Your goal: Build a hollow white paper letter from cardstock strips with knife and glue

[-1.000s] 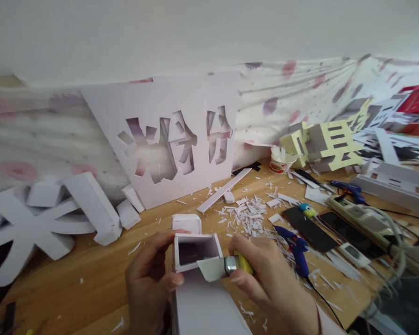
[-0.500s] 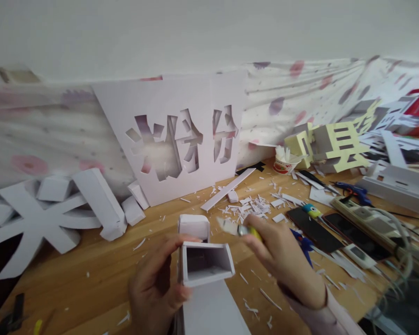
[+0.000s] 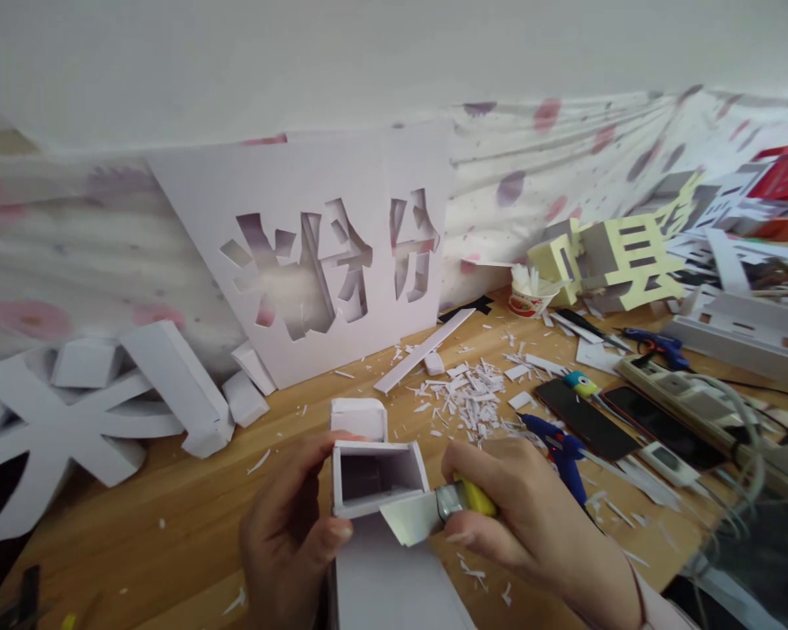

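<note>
The left hand is curling partway open around the left side of the box, holding it by its walls, with the thumb resting at the near corner of the rim. The box is sitting just right of that hand, its hollow end facing up and outward. The right hand is gripping the knife, fingers folding tightly over the yellow handle. Its broad blade is pointing left, crossing in front of the box's near right corner (whether it is touching the rim, I cannot tell). A block is showing just beyond the left hand's fingertips. Beyond the right hand, scraps are lying in a heap, with a slat lying farther off. A glue gun is lying just past the right hand's knuckles, and a phone is lying beyond it. Well beyond both hands, a cut-out board is standing upright.
</note>
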### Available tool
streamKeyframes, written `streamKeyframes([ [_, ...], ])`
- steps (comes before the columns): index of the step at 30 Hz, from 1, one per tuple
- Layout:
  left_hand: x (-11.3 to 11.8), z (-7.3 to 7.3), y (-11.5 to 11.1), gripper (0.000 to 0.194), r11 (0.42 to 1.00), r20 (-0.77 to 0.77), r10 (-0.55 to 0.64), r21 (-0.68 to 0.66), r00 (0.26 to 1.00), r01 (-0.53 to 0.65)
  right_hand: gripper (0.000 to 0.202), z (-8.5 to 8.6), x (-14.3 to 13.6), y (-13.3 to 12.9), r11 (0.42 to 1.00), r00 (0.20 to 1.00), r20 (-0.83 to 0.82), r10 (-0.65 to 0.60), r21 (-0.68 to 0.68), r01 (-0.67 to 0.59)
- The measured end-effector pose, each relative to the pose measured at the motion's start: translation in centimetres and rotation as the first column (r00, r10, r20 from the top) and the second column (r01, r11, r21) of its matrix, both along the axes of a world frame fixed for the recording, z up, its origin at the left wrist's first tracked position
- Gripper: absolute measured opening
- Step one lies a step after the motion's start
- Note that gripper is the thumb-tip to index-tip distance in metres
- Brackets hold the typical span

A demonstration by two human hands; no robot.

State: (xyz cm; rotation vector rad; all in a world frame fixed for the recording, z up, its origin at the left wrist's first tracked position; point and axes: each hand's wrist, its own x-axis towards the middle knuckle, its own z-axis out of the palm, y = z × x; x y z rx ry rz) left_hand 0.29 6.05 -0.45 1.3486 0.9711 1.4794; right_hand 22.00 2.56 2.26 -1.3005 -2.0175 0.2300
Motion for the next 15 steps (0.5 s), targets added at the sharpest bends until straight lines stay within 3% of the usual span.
streamKeyframes([
  [3,0.5,0.5,-0.5,0.054,0.999,0.029,0.036,-0.040,0.999,-0.035,0.069,0.0,0.4,0.7,0.998,0.999,0.029,-0.027,0.058,0.025],
  [8,1.1,1.3,-1.1,0.056,0.999,0.050,0.003,-0.045,0.999,-0.001,0.062,-0.5,2.7,2.1,0.986,0.986,-0.020,-0.166,0.025,0.167],
  [11,1.0,1.3,-0.8,0.055,0.994,0.075,0.015,-0.111,0.997,-0.007,0.065,-0.5,3.1,1.4,0.995,0.994,-0.049,-0.095,-0.014,0.094],
  [15,0.6,1.1,-0.5,0.054,0.998,0.032,-0.007,-0.056,0.999,0.009,0.070,-0.1,1.6,-0.2,0.997,0.998,-0.064,0.028,-0.067,-0.032],
])
